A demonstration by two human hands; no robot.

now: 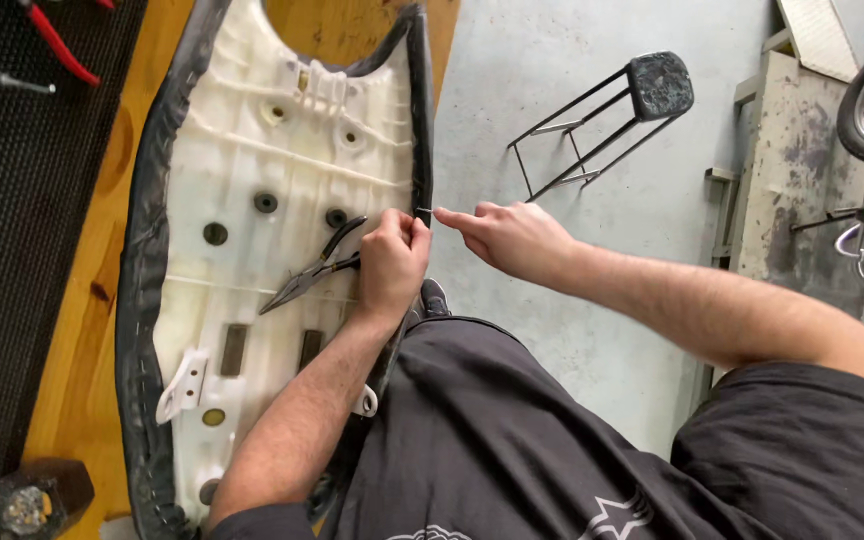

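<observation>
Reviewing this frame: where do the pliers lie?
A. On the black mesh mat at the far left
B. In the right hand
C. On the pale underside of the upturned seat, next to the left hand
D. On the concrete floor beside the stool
C: the pliers rest on the seat pan with their handles beside the left hand, while the right hand pinches at the cover edge.

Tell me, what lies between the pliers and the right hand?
In the head view, the left hand sits between them, gripping the seat's black cover edge; pliers lie left, right hand beyond.
</observation>
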